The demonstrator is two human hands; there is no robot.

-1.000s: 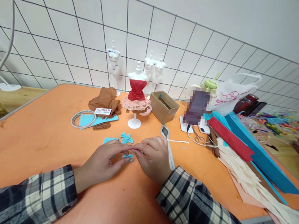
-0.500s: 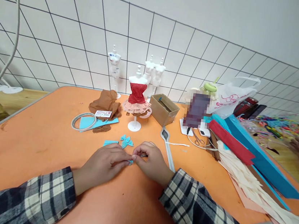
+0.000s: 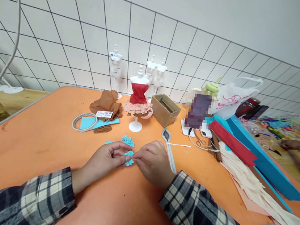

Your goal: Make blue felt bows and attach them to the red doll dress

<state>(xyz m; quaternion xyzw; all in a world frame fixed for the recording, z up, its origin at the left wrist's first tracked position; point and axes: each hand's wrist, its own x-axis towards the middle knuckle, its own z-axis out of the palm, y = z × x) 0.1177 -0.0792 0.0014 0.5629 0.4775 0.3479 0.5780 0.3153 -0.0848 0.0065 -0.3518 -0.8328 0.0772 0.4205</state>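
Between my hands is a small light-blue gathered paper piece (image 3: 129,159), shaped like a rosette. My left hand (image 3: 107,157) is closed on its left edge with thumb and fingers. My right hand (image 3: 152,161) is pinched at its right edge; whether a small tool is also in those fingers is hidden. Just beyond lies a light-blue paper bow (image 3: 128,141), with a light-blue strip (image 3: 109,142) partly behind my left hand. Farther back stands a mini dress form (image 3: 138,93) in a red top and pink ruffled skirt.
A tape roll (image 3: 84,122), brown crumpled paper (image 3: 104,101) and a cardboard box (image 3: 165,110) surround the dress form. Scissors (image 3: 200,142) and a grey zip-like strip (image 3: 169,149) lie right. Crepe paper stacks (image 3: 264,159) fill the right edge, near another person's hand (image 3: 298,149).
The blue piece, mostly covered before, now shows as a rosette between my fingers. My left fingers have lifted and opened around it. The other person's hand has shifted.
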